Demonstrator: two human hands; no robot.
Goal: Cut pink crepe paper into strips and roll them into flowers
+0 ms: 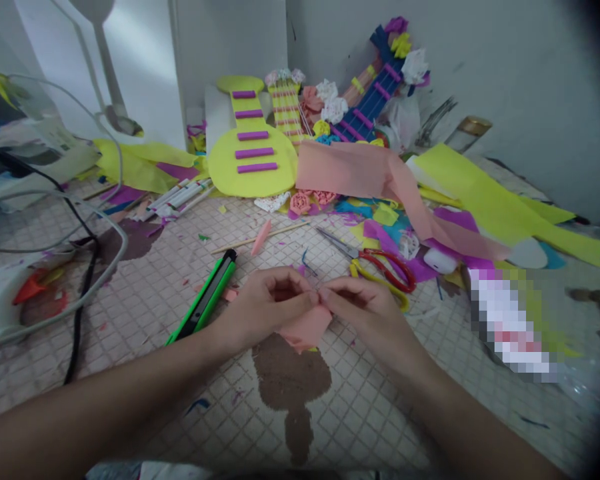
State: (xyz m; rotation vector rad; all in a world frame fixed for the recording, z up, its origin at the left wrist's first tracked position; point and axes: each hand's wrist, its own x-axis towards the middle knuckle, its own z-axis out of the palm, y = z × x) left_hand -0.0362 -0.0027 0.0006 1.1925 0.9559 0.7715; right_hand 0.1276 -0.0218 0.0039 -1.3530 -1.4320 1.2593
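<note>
Between my two hands is a small pink piece of crepe paper, its lower part hanging below the fingertips. My left hand pinches its top edge from the left, thumb against forefinger. From the right, my right hand pinches the same edge, and the two thumbs nearly meet. A green box cutter lies beside my left wrist. Just beyond my right hand are scissors with red and yellow handles. A thin wooden stick and a small pink strip lie beyond the left hand.
A yellow paper guitar with purple bars stands at the back, a blue one to its right. Pink crepe paper and yellow sheets spread across the right. White cables and a black cable run along the left.
</note>
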